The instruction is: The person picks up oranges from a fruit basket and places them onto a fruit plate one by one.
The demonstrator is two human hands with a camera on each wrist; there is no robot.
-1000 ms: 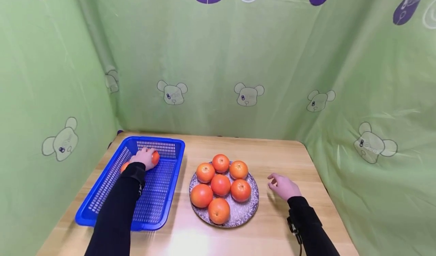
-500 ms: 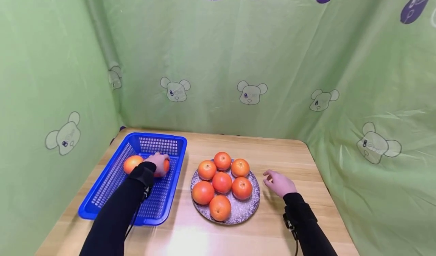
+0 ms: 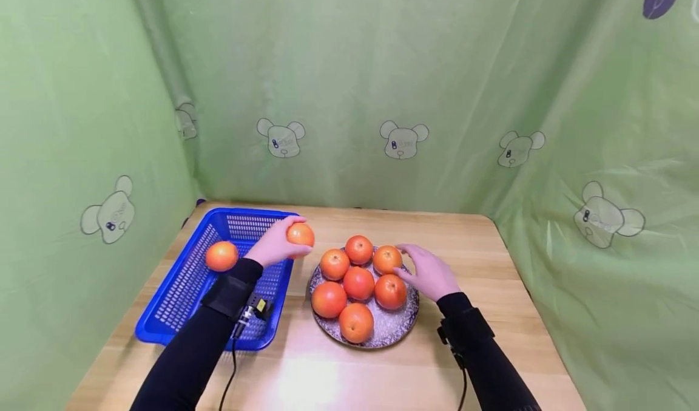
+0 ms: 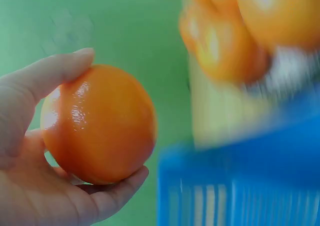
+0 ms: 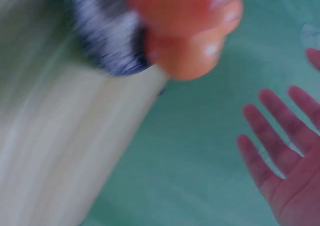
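Note:
My left hand (image 3: 275, 244) grips an orange (image 3: 300, 235) above the right rim of the blue plastic basket (image 3: 143, 329). In the left wrist view the thumb lies on top of this orange (image 4: 100, 126) and the fingers curl beneath it. Another orange (image 3: 221, 256) sits in the basket. Several oranges (image 3: 358, 283) rest on a speckled round plate (image 3: 390, 327) in the middle of the table. At the plate's right edge is my right hand (image 3: 431, 272), its fingertips right by the far-right oranges. The right wrist view shows its fingers (image 5: 272, 151) spread and holding nothing.
The wooden table (image 3: 453, 374) carries the basket on the left and the plate in the centre. Green curtain (image 3: 338, 174) encloses the back and both sides. A cable (image 3: 229, 377) hangs from the left wrist camera.
My left hand has lifted one orange out of the basket and moved right with it, uncovering the other orange. The right hand has moved left and away from me, to the plate.

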